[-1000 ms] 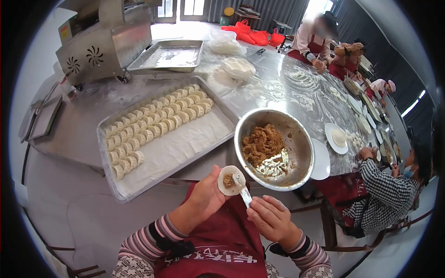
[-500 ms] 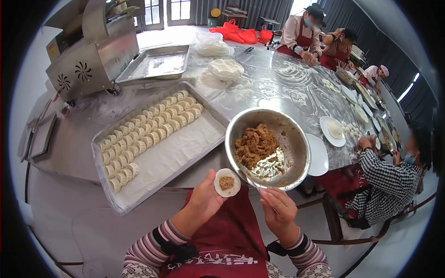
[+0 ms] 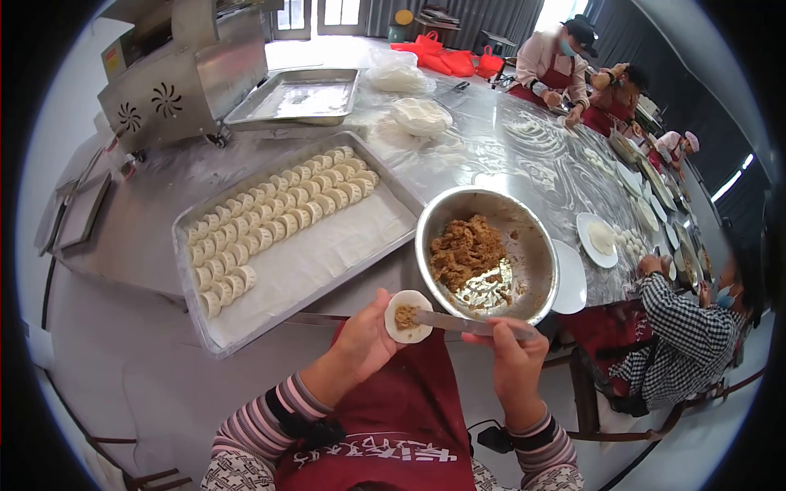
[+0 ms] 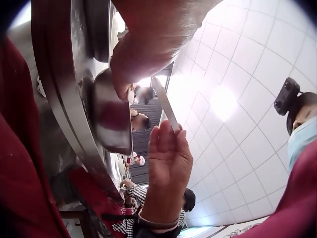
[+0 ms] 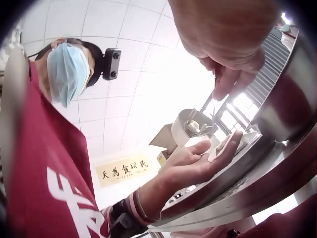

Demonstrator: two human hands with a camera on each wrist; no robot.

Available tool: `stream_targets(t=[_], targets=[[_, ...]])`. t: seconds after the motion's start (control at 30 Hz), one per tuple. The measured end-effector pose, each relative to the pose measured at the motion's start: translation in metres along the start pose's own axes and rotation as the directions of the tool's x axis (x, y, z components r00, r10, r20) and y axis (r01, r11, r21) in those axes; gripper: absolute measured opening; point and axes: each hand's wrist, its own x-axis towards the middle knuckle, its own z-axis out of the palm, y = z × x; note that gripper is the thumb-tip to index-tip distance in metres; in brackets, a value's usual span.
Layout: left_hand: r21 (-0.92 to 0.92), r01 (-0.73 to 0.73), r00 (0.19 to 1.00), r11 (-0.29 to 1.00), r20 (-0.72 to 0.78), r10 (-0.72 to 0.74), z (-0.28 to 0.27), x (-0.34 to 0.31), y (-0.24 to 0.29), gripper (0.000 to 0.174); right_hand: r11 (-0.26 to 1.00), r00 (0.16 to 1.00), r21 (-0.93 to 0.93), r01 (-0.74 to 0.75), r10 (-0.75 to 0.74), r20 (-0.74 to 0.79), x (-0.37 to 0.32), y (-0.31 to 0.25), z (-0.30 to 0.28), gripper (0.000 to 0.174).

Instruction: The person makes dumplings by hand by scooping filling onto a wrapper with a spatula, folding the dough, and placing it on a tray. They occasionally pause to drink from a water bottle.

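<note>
A red apron (image 3: 393, 417) fills the space below both hands. The left hand (image 3: 364, 340) is held palm up with its fingers relaxed, and a round dumpling wrapper (image 3: 401, 334) lies across the fingertips, carrying a small dab of brown filling (image 3: 404, 316) in its middle. The right hand (image 3: 512, 348) has its fingers closed round the handle of a flat, narrow filling spatula (image 3: 458, 322). The blade reaches across to the left hand, and its tip touches the dab on the wrapper.

Just beyond the right hand, a steel bowl (image 3: 536, 254) sits at the near edge of the steel desk (image 3: 491, 155), with a heap of minced meat filling (image 3: 465, 250) against its far-left wall. A white plate (image 3: 566, 282) lies touching the bowl on its right.

Beyond the left hand and to its left is a paper-lined baking tray (image 3: 178, 245), with folded dumplings (image 3: 270, 221) in close rows along its far side.

Further from both hands, a stack of wrappers (image 3: 420, 116) rests on the desk, with a shallow steel tray (image 3: 299, 98) and a steel machine (image 3: 176, 74) to its left.

To the right of the right hand, a person in a checked shirt (image 3: 679, 327) sits at the desk. Other workers in red aprons (image 3: 561, 61) stand at the far end.
</note>
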Motion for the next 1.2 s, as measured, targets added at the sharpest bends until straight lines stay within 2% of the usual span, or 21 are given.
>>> stream_targets(t=[0.07,0.13,0.33,0.4,0.43,0.57,0.63,0.73,0.8,0.83,0.87,0.9,0.93,1.0,1.07,1.2], targets=[[0.014,-0.005,0.999,1.000,0.037,0.004,-0.001,-0.007,0.001,0.058,0.926,0.980,0.324,-0.193,0.195,0.029,0.008,0.002,0.004,0.016],[0.001,0.031,0.996,1.000,0.081,-0.031,0.000,-0.012,0.002,0.061,0.925,0.979,0.321,-0.205,0.199,0.051,0.009,0.007,0.007,0.015],[0.015,0.030,0.990,0.999,0.136,-0.032,-0.006,-0.020,0.004,0.065,0.970,0.977,0.119,-0.210,0.204,0.059,0.017,-0.004,0.001,0.014],[-0.021,0.036,0.989,0.999,0.141,-0.032,-0.006,-0.022,0.008,0.060,0.946,0.964,0.186,-0.264,0.254,0.072,0.021,-0.011,-0.006,0.014],[-0.048,0.053,0.989,0.997,0.144,-0.046,-0.005,-0.023,0.009,0.056,0.948,0.964,0.179,-0.263,0.254,0.075,0.023,-0.012,-0.005,0.014],[-0.070,0.060,0.980,0.996,0.194,-0.046,-0.002,-0.025,0.009,0.056,0.946,0.973,0.227,-0.229,0.221,0.063,0.024,-0.007,0.006,0.013],[-0.051,0.063,0.986,0.997,0.156,-0.055,-0.001,-0.025,0.008,0.064,0.945,0.972,0.227,-0.236,0.227,0.067,0.026,-0.001,0.005,0.013],[-0.049,0.040,0.995,0.998,0.098,-0.036,-0.004,-0.026,0.010,0.063,0.913,0.959,0.300,-0.277,0.283,0.024,0.033,-0.002,-0.011,0.012],[-0.050,0.046,0.994,0.998,0.098,-0.041,-0.008,-0.026,0.012,0.062,0.917,0.979,0.362,-0.170,0.200,-0.047,0.037,-0.008,-0.021,0.012],[-0.056,0.047,0.994,0.997,0.096,-0.041,-0.010,-0.024,0.013,0.061,0.941,0.985,0.329,-0.084,0.128,-0.114,0.038,-0.013,-0.022,0.012],[-0.039,0.071,0.991,0.997,0.113,-0.067,-0.010,-0.023,0.013,0.061,0.942,0.982,0.330,-0.065,0.119,-0.146,0.039,-0.013,-0.026,0.012],[-0.055,0.047,0.996,0.997,0.075,-0.043,-0.009,-0.024,0.014,0.055,0.997,0.987,0.068,0.028,-0.017,-0.162,0.040,-0.010,-0.030,0.012],[-0.068,0.021,0.999,0.997,0.033,-0.019,-0.008,-0.025,0.014,0.050,0.973,0.979,-0.200,0.112,-0.142,-0.144,0.041,-0.005,-0.035,0.012],[-0.023,0.049,0.999,0.999,0.020,-0.048,-0.007,-0.022,0.014,0.051,0.962,0.978,-0.256,0.095,-0.138,-0.155,0.043,0.007,-0.040,0.011],[-0.013,0.049,0.999,0.999,-0.019,-0.050,-0.008,-0.018,0.012,0.052,0.858,0.981,-0.488,0.158,-0.191,-0.018,0.047,0.019,-0.042,0.010],[-0.006,0.077,0.996,0.997,-0.044,-0.077,-0.007,-0.012,0.007,0.054,0.812,0.989,-0.566,0.141,-0.138,0.048,0.057,0.023,-0.038,0.010]])
